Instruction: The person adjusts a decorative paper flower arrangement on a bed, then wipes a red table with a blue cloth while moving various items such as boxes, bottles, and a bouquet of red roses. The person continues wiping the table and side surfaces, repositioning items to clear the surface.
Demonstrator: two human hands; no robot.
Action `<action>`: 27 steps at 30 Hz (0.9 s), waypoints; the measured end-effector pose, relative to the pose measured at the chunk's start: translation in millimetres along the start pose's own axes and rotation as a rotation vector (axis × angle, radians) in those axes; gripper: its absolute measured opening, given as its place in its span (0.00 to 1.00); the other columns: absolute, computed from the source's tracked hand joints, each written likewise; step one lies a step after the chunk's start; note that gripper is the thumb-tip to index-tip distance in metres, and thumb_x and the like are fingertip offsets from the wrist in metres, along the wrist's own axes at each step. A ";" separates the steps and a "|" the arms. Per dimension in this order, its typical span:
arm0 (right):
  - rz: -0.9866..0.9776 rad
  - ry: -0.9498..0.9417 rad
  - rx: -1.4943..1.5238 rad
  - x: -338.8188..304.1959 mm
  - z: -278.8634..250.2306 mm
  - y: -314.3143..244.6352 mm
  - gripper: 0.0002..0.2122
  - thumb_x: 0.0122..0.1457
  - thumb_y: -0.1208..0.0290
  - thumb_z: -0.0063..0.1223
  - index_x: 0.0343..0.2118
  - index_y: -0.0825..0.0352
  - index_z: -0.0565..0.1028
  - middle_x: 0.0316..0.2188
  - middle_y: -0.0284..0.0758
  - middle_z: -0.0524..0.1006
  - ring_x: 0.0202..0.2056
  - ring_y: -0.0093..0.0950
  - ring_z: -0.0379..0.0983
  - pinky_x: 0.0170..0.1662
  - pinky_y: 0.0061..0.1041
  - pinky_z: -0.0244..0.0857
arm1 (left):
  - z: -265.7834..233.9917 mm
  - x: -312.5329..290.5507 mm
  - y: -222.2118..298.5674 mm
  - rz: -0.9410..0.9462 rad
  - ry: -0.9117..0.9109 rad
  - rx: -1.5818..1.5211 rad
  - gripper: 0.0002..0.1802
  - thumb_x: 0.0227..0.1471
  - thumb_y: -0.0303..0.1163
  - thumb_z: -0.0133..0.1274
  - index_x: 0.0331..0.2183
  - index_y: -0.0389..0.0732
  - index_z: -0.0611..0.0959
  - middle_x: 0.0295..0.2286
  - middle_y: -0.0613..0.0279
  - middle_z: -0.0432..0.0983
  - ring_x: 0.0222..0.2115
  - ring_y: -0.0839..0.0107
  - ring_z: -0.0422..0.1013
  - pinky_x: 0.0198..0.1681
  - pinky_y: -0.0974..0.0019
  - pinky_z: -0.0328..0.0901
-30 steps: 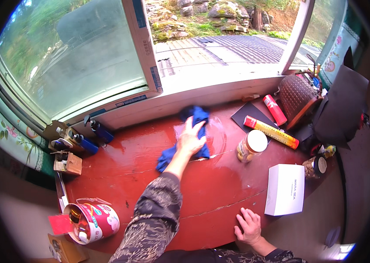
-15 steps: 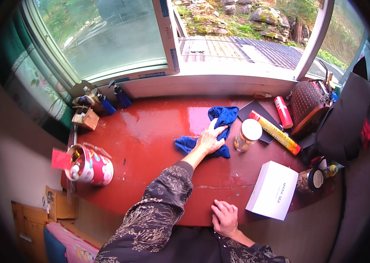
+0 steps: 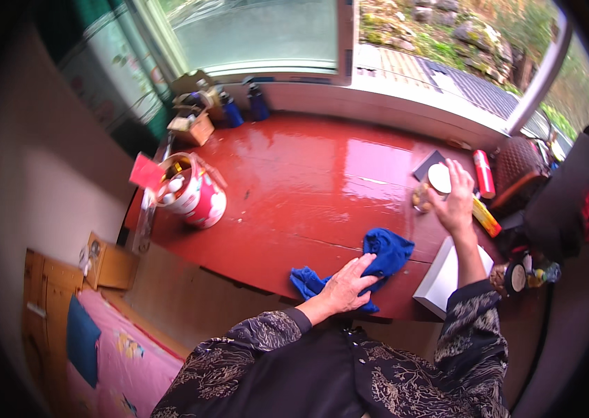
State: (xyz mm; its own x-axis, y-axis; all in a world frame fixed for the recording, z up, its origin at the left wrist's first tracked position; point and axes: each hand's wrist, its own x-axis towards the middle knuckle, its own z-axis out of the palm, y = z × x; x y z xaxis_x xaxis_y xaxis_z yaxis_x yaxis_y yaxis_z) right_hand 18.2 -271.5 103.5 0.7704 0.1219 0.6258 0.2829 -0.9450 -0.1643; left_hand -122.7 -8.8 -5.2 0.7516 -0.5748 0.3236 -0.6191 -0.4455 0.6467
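Note:
My left hand (image 3: pixel 348 284) lies over a crumpled blue cloth (image 3: pixel 388 249) near the front edge of the red table (image 3: pixel 287 195). Its fingers press on the cloth, which spreads out on both sides. At the right, my raised right hand (image 3: pixel 455 202) is beside a clear jar (image 3: pixel 420 198) with a white lid and brownish contents. The fingers and thumb are spread around the jar's right side; whether they touch it I cannot tell. Below that forearm a white box (image 3: pixel 441 279) is partly covered.
Back right hold a dark flat item (image 3: pixel 427 166), a red can (image 3: pixel 483 174), a yellow-red tube (image 3: pixel 485 217) and a brown woven bag (image 3: pixel 514 167). A dark-lidded jar (image 3: pixel 515 277) stands near right. Leftward are a pink-white bucket (image 3: pixel 205 202), small box (image 3: pixel 193 129) and blue bottles (image 3: pixel 257 102).
My left hand has drawn the cloth back toward the front edge. My right hand has risen from that edge to the white-lidded jar. The view has shifted.

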 end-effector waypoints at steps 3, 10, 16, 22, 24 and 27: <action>0.228 -0.285 -0.086 3.9 31.5 22.8 0.39 0.44 0.51 0.61 0.60 0.61 0.61 0.58 0.48 0.61 0.57 0.48 0.57 0.59 0.45 0.54 | -32.7 -34.0 0.5 -0.022 0.071 0.114 0.14 0.40 0.29 0.57 0.35 0.39 0.81 0.55 0.46 0.60 0.55 0.50 0.60 0.58 0.52 0.57; 0.336 -0.234 0.077 0.7 49.1 22.1 0.34 0.43 0.60 0.64 0.55 0.62 0.64 0.48 0.46 0.65 0.51 0.46 0.65 0.53 0.39 0.63 | -133.8 -123.5 -68.3 -0.437 0.242 0.390 0.15 0.42 0.33 0.55 0.37 0.40 0.82 0.56 0.47 0.58 0.55 0.46 0.57 0.59 0.49 0.54; 0.244 -0.221 0.095 -7.1 50.7 -25.9 0.33 0.43 0.60 0.64 0.54 0.61 0.65 0.48 0.45 0.66 0.50 0.45 0.66 0.53 0.38 0.62 | -157.3 -113.8 -128.5 -0.549 0.432 0.443 0.25 0.43 0.36 0.55 0.47 0.42 0.78 0.56 0.39 0.56 0.54 0.42 0.57 0.58 0.48 0.55; 0.278 -0.202 0.093 -10.2 51.0 -26.4 0.33 0.44 0.59 0.64 0.54 0.61 0.65 0.47 0.45 0.66 0.50 0.44 0.66 0.53 0.38 0.62 | -128.6 -28.3 -124.7 -0.487 0.301 0.317 0.33 0.40 0.42 0.59 0.51 0.45 0.76 0.57 0.38 0.52 0.57 0.42 0.53 0.60 0.50 0.53; 0.271 -0.198 0.076 -8.0 54.5 -28.5 0.33 0.45 0.59 0.64 0.54 0.62 0.65 0.48 0.44 0.66 0.51 0.44 0.66 0.53 0.38 0.62 | -113.7 -14.0 -116.4 -0.387 0.214 0.326 0.32 0.41 0.41 0.58 0.51 0.46 0.76 0.57 0.38 0.52 0.57 0.43 0.53 0.60 0.51 0.53; 0.282 -0.186 0.060 -8.9 57.3 -28.7 0.32 0.46 0.58 0.63 0.54 0.62 0.65 0.48 0.45 0.66 0.51 0.43 0.66 0.54 0.37 0.62 | -91.2 -23.8 -98.5 -0.149 0.144 0.167 0.26 0.41 0.34 0.57 0.47 0.43 0.78 0.56 0.40 0.55 0.56 0.44 0.56 0.60 0.53 0.55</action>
State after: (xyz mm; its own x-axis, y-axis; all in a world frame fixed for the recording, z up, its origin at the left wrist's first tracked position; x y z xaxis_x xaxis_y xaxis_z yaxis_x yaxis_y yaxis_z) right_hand 36.0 -228.1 59.0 0.9124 -0.0833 0.4008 0.0729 -0.9303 -0.3594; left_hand -58.8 111.3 -13.6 0.8543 -0.3963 0.3363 -0.5195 -0.6316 0.5755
